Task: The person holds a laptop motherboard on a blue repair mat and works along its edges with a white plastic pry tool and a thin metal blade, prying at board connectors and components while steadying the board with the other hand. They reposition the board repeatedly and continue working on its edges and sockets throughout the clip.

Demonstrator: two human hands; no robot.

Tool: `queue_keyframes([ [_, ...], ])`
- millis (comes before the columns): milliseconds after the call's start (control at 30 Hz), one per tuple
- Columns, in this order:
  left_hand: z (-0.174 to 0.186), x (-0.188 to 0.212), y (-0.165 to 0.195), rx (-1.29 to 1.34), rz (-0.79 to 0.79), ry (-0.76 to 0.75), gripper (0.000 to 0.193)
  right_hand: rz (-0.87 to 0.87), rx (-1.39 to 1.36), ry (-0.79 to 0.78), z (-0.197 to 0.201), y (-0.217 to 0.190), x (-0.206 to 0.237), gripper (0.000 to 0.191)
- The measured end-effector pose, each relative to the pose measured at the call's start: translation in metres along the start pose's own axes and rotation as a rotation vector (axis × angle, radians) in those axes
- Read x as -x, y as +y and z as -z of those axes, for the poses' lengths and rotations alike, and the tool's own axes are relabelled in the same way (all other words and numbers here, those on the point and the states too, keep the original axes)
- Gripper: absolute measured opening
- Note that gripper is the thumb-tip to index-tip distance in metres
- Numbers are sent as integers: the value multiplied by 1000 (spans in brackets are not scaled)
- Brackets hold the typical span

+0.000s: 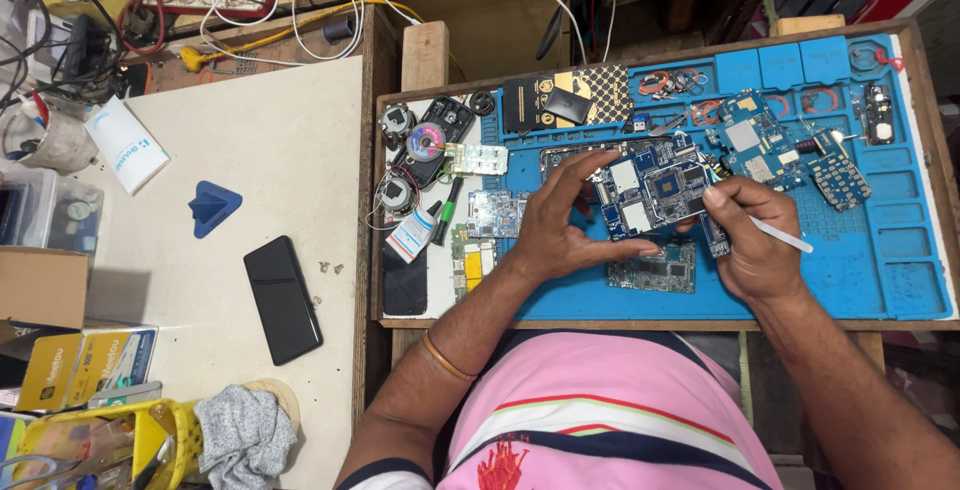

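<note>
The person wears a pink shirt (610, 420) with white, dark blue and red stripes (a small red picture sits low on it). A thin gold bangle (447, 357) rings the left arm, just above the shirt.

Matt blue rubbery mat (900, 250) in a rough wooden tray (425, 55). Glossy black phone (282, 299); soft grey cloth (240, 435). Shiny metal shields on board (650, 190).

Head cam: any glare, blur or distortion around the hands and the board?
Head view: even, soft light; left hand, right hand and circuit board are sharp, no motion blur; black phone shows only faint sheen; bench edges bow slightly toward the frame borders, wide-angle distortion.
</note>
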State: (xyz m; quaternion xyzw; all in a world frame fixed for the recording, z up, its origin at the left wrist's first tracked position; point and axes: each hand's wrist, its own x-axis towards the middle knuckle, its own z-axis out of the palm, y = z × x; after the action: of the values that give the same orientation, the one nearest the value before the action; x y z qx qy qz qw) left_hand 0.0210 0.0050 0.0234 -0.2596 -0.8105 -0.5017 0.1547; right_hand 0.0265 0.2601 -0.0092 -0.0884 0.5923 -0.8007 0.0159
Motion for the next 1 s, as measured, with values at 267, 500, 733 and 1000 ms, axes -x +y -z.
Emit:
queue_keyframes([
  [267, -1, 0, -3, 44, 67, -24, 108, -43, -27, 18, -2, -2, 0, 16],
  [500, -4, 2, -8, 108, -7, -51, 114, -64, 8, -16, 0, -4, 0, 18],
  [733, -1, 2, -4, 197, 109, -103, 116, -48, -6, -46, -1, -4, -1, 16],
  [1000, 0, 2, -4, 161, 108, -133, 119, -47, -2, -59, 0, -3, 1, 17],
])
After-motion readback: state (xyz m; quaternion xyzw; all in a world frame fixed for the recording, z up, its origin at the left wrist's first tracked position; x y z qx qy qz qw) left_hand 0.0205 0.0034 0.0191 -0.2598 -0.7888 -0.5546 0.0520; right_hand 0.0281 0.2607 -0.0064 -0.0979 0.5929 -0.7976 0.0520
